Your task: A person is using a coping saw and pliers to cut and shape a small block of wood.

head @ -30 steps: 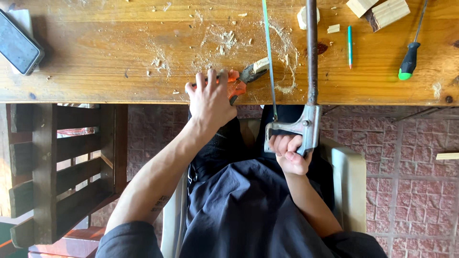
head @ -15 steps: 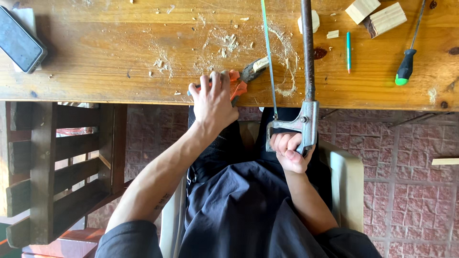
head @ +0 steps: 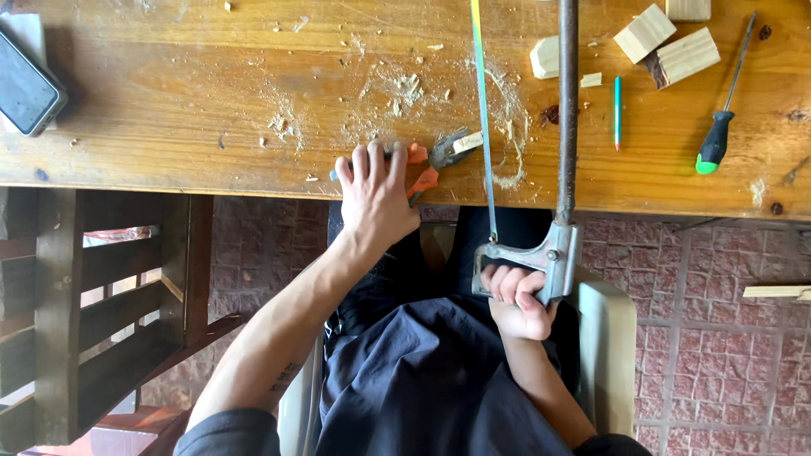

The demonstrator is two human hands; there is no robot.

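Clamping pale wood piece [head: 467, 142] | orange-handled pliers [head: 431, 160] | hacksaw [head: 541, 169] blade crossing

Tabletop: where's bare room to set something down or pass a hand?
Free: the stretch of table between the phone and the sawdust, and the near edge left of the left hand. Crowded: from the pliers and saw rightward, with wood blocks, pencil and screwdriver. The right hand grips the saw.
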